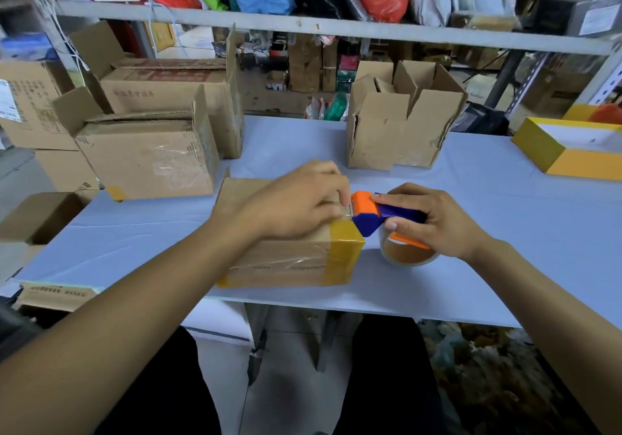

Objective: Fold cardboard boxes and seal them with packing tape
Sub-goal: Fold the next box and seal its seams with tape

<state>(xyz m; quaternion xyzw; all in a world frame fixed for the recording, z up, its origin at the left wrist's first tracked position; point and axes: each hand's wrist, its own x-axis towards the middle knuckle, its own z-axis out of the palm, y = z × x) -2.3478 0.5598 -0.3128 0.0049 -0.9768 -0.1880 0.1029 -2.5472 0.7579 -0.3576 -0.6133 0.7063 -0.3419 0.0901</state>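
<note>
Head view: pale blue worktable (488,232), seen from above.
Closed brown cardboard box (282,263): near front table edge, yellowish tape band across right end; contents hidden.
Left hand (296,202): palm down on box top, fingertips pressing clear tape at right edge.
Right hand (434,222): fingers curled round orange-and-blue tape dispenser (373,214), nose touching box corner.
Clear packing tape roll (407,253): mounted in dispenser, resting on table.
Two open-flapped brown boxes (397,125): upright, rear centre; interiors not visible.
Stacked brown cartons (151,131): rear left, flaps raised; contents unseen.
Yellow shallow box (568,152): far right, white inside.
</note>
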